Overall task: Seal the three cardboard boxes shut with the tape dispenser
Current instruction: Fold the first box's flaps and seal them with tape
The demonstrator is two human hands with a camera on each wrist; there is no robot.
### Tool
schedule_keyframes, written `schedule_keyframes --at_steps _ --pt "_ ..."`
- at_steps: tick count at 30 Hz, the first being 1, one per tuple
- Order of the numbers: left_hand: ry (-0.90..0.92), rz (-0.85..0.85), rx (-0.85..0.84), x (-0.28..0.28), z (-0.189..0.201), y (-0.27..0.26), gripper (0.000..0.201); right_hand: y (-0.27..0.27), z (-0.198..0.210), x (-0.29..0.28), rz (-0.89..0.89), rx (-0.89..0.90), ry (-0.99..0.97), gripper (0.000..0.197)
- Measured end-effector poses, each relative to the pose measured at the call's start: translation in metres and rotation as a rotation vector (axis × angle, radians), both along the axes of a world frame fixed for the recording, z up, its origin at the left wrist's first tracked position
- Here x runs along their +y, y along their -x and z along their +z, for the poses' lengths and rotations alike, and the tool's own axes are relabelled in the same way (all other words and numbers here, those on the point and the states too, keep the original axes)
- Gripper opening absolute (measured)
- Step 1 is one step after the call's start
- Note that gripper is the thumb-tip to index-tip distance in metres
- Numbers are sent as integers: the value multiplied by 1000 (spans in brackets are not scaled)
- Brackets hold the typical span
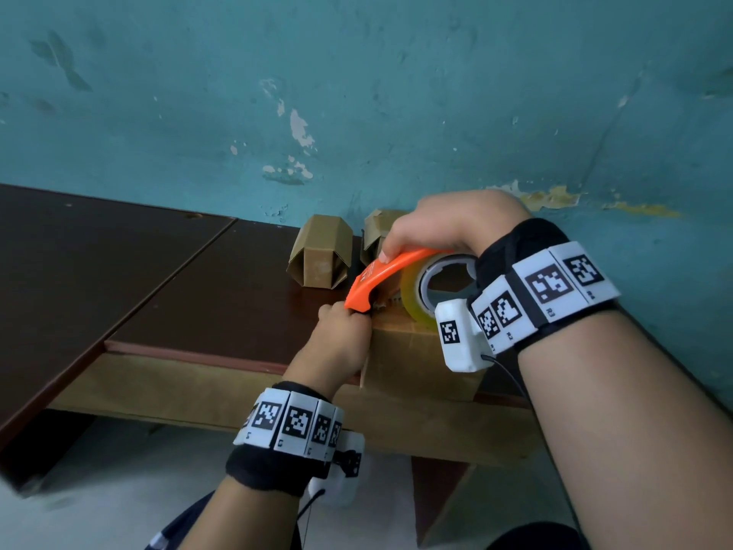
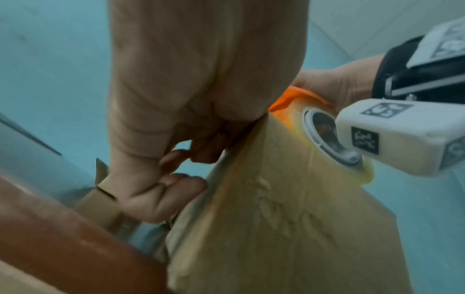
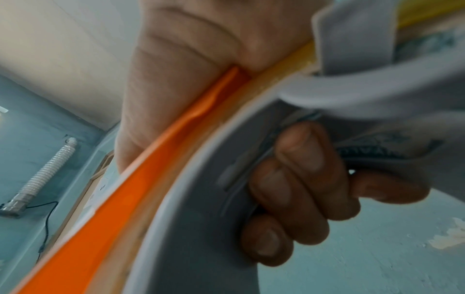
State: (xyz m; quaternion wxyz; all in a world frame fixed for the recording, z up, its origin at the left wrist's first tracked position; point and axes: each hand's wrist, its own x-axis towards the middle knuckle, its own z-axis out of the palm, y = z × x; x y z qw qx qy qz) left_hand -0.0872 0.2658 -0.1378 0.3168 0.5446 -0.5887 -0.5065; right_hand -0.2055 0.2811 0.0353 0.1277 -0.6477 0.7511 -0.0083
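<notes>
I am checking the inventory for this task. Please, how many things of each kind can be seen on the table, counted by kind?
Cardboard boxes: 3 (one under the hands, one at the wall, one partly hidden behind the right hand)
Tape dispensers: 1 (orange, gripped by the right hand; the left hand holds the near box)
Total: 4

The tape dispenser (image 1: 380, 277) has a smooth, glossy orange plastic cover and a grey plastic core; its tape roll (image 1: 412, 295) is yellowish and shiny. The nearest box (image 2: 289, 228) is matt brown cardboard with dents. The table (image 1: 166, 279) is dark, polished wood. The wall (image 1: 357, 93) has rough, peeling teal paint.
</notes>
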Motion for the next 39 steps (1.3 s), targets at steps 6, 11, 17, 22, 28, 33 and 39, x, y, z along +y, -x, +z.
schedule_keyframes --at_steps 6,11,17,22,28,33,39 --pt "291 59 140 5 -8 0 15 -1 0 0 -6 -25 -8 42" --pt "270 -17 520 10 -19 -7 13 -2 3 6 20 -11 1 38" --pt "203 -388 650 -1 -23 -26 38 -4 4 6 26 4 -20 37" --pt "313 -336 535 4 -21 -16 44 -2 4 6 45 7 -23 36" --pt "397 -319 596 -1 -29 -10 45 0 6 2 43 44 -20 39" --pt "452 -239 545 -2 -37 -3 26 7 10 -2 34 119 -16 49" --pt "515 -264 500 -2 -39 -4 53 14 11 -3 37 116 -16 48"
